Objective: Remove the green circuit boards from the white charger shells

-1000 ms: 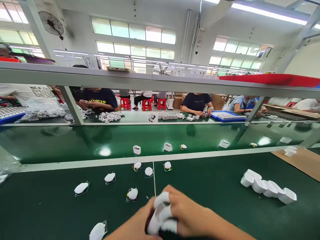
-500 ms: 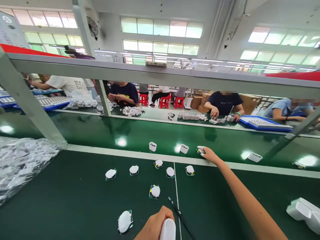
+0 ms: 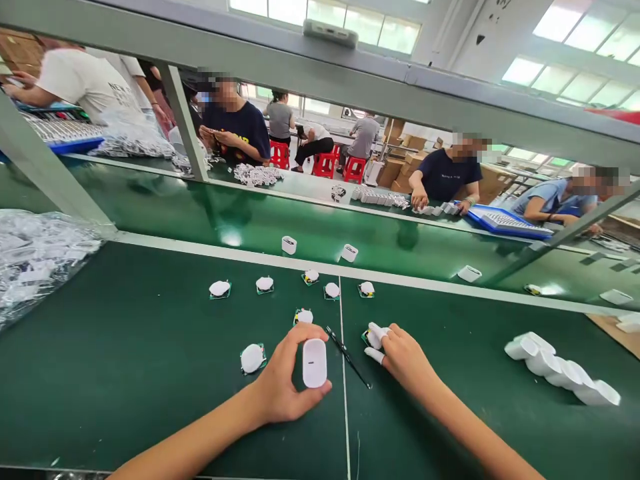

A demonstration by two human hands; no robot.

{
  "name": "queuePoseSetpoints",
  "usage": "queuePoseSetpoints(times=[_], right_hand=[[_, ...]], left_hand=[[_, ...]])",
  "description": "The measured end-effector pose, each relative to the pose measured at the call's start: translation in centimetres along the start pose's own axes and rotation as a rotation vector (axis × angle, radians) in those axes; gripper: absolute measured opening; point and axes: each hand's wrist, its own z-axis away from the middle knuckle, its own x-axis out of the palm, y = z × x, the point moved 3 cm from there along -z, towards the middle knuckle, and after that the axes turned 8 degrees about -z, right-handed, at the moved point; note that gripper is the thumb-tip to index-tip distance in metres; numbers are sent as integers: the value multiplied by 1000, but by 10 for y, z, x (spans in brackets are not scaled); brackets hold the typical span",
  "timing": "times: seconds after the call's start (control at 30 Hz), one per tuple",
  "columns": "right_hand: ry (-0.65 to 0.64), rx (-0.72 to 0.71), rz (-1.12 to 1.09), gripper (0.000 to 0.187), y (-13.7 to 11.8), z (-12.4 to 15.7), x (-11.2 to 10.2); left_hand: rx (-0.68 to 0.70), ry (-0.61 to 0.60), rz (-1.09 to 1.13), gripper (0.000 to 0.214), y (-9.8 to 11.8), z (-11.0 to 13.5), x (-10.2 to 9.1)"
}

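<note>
My left hand (image 3: 283, 383) is closed around a white charger housing (image 3: 315, 362), held upright just above the green table (image 3: 150, 360). My right hand (image 3: 406, 358), with white finger cots on the fingertips, pinches a small green board with a white cap (image 3: 371, 335) low over the table, right of the white seam line. A thin black tool (image 3: 349, 357) lies between the two hands. Several more capped boards lie ahead of my hands, among them one (image 3: 251, 358) beside my left hand and another (image 3: 303, 316) just beyond it.
Open white housings (image 3: 289, 245) ride the conveyor belt (image 3: 200, 213) beyond a grey rail. A row of white housings (image 3: 560, 370) lies at the right, a bag of parts (image 3: 35, 260) at the left, cardboard (image 3: 613, 327) far right. Other people work across the belt.
My right hand has drawn back from the conveyor belt to the near table with a small board. My left hand has brought the housing up into view. The camera has tilted down.
</note>
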Motion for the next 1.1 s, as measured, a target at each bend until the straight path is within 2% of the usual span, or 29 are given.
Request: queuePoseSetpoints(times=[0.1,0.23,0.37,0.53,0.63,0.73,0.83,0.93,1.1], right_hand=[[-39,-33,-28,7,5,0,-3],[-154,-162,-170,32,8,-12,-18],[-173,-185,-346,30,2,-21,-24],[-34,-128,-686,15,-16,-26,-28],[134,-119,-952,28,-42,-25,-30],[291,-127,-1139,47,-73,-23,-31],[422,-203,-1313,45,-98,-20,-34],[540,-352,-1317,31,-111,-15,-40],[600,-462,-1083,44,-122,-5,-47]], left_hand=[[24,7,-31,52,4,-1,-3],[-2,-9,-23,50,5,-1,-2],[-29,-32,-10,42,1,-2,-2],[47,-34,50,45,2,1,-3],[24,-27,63,47,2,5,-1],[-82,-40,-10,48,0,8,2],[-182,-44,-54,47,-2,9,4],[-249,-32,-11,47,-2,9,3],[-229,-20,32,53,4,9,-1]])
